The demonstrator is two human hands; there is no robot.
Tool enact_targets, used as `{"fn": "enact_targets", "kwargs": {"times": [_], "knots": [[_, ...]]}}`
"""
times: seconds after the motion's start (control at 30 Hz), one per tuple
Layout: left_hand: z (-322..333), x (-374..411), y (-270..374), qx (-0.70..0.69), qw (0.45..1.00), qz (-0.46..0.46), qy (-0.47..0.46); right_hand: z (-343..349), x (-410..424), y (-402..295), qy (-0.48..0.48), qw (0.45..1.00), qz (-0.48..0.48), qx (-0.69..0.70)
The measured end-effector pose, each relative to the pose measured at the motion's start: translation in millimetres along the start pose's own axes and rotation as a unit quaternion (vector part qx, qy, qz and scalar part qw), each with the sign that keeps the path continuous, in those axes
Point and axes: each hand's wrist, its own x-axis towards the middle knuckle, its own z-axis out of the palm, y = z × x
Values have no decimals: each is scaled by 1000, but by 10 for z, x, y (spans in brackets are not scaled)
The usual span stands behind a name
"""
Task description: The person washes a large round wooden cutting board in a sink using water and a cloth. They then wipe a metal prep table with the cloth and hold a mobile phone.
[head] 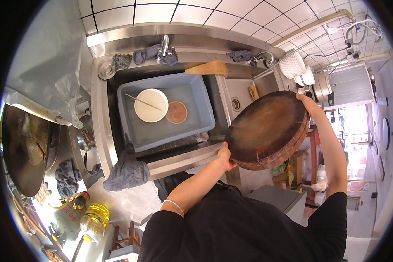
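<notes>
A thick round wooden chopping block [265, 131], dark at its edge and lighter brown in the middle, is held tilted at the right end of the sink counter. My left hand [226, 158] grips its near left edge. On the far right edge, my right hand [308, 105] has hold of it, fingers partly hidden behind. Beneath its far left side is a steel sink basin [231, 88] with a drain [235, 104] and a brown scrubbing pad [253, 93]. Left of the block, a blue-grey plastic tub [201, 111] holds water, a white round container [150, 106] with a thin stick [144, 102] across it, and a brownish round dish [177, 112].
A tan loofah-like pad [209, 68] lies across the tub's far rim. Two faucets [164, 49] stand along the back wall. Grey cloth [127, 172] hangs over the counter's front edge. Stacked white plates [291, 65] are at right, a wok [26, 150] at far left.
</notes>
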Motion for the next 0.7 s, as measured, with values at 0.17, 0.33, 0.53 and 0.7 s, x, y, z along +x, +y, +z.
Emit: {"fn": "enact_targets", "kwargs": {"times": [0.17, 0.33, 0.53, 0.7], "knots": [[-43, 65, -10, -11, 999, 20, 37, 164, -340, -163, -4, 999, 32, 10], [-78, 196, -61, 11, 999, 19, 26, -1, -232, 133, 6, 999, -4, 41], [-88, 242, -105, 26, 999, 23, 29, -121, -154, 337, -4, 999, -11, 39], [-149, 268, -112, 17, 999, 23, 19, -90, -196, 363, 11, 999, -38, 27]]}}
